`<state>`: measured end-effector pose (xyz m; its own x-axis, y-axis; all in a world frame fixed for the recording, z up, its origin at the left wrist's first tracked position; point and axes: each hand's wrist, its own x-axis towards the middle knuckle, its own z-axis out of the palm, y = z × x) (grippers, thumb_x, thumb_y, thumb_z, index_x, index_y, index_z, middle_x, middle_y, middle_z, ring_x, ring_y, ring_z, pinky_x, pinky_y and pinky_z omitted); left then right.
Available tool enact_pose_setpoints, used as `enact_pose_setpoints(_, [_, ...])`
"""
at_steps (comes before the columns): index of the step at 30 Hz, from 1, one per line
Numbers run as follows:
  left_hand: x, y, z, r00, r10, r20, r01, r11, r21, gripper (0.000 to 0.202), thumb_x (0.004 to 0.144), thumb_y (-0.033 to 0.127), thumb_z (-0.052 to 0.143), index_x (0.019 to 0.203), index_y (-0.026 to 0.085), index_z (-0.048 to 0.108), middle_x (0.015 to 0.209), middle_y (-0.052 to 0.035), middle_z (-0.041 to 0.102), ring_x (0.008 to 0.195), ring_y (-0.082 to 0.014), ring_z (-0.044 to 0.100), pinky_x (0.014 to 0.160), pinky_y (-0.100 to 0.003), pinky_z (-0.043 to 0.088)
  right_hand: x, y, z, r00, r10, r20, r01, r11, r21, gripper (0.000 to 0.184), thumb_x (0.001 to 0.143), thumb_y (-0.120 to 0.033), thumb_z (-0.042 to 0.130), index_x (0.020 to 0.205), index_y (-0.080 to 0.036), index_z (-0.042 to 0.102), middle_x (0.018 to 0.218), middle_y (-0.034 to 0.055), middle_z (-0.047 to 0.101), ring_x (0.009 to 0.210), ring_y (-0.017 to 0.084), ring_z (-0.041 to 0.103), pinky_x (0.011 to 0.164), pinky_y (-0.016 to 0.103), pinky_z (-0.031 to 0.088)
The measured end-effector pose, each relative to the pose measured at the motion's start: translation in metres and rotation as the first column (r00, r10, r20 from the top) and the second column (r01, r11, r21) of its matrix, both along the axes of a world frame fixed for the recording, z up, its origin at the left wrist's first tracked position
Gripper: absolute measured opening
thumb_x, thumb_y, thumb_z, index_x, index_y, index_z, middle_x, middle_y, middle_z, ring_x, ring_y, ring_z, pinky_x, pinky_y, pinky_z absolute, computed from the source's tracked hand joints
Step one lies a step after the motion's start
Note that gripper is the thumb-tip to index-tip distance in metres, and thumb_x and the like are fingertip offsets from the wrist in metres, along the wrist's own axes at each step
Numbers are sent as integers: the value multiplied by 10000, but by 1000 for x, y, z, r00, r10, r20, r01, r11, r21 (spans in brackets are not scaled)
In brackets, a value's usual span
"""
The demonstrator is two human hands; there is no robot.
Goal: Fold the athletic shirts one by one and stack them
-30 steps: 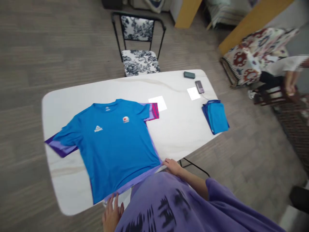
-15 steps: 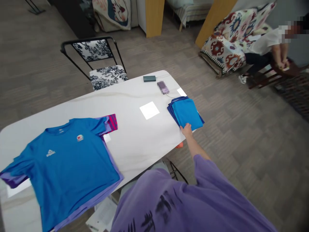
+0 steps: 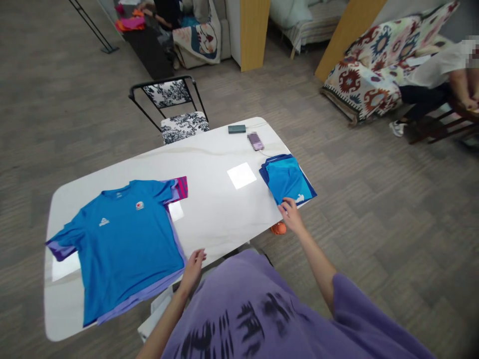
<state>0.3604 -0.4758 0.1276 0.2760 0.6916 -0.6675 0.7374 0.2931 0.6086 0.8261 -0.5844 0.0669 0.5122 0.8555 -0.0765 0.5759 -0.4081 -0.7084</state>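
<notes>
A blue short-sleeved T-shirt [image 3: 127,249] with a chest logo and badge lies spread flat on the left of the white table. Beneath it, lilac and pink-striped sleeves [image 3: 182,188] stick out. My left hand [image 3: 194,263] is at the table's near edge, just right of the shirt's hem, fingers loosely apart and empty. On the right end rests a pile of folded garments, with a bright blue garment [image 3: 286,177] on top of dark blue ones [image 3: 312,192]. My right hand [image 3: 292,214] pinches the near corner of the top blue garment, where a white mark shows.
A white table [image 3: 209,214] carries a phone [image 3: 255,141] and a dark green box-like object [image 3: 237,129] at its far end. Behind it stands a patterned chair [image 3: 183,124]. Something orange [image 3: 279,228] is below the near edge. One person sits at right; another is partly visible far back.
My left hand has come into view by the table's near edge. The top blue garment has creased and shifted under my right hand, uncovering a white mark. The view has swung left.
</notes>
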Motion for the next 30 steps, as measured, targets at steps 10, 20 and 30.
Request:
enact_pose_setpoints(10, [150,57,-27,725,597,344,-187,650,-736,413,1077,488,701,1303,141,702,1012,-141,807,941,-279,764,898,-399,658,-228,-47,89,617,481,-623,-474,859,193,439,1146,-657,611,1031,-252,738,1242,67,800,1149,258,729,1100,415,545])
enact_pose_setpoints(20, [-49,97,73,457,407,791,-4,890,-456,547,869,538,971,1242,192,769,1001,-62,771,832,-185,717,792,-289,592,-317,67,79,655,82,-751,-37,996,76,759,930,-995,593,1287,-332,690,1340,131,804,1216,364,793,1026,588,680])
enact_pose_setpoints(30, [-317,59,58,285,494,822,-593,764,-254,466,900,502,958,1214,176,846,1288,-114,835,1324,-357,728,1251,-481,525,-528,167,106,824,379,-422,-407,913,24,603,985,-766,779,1368,-301,816,1489,87,797,1508,382,676,1356,622,507])
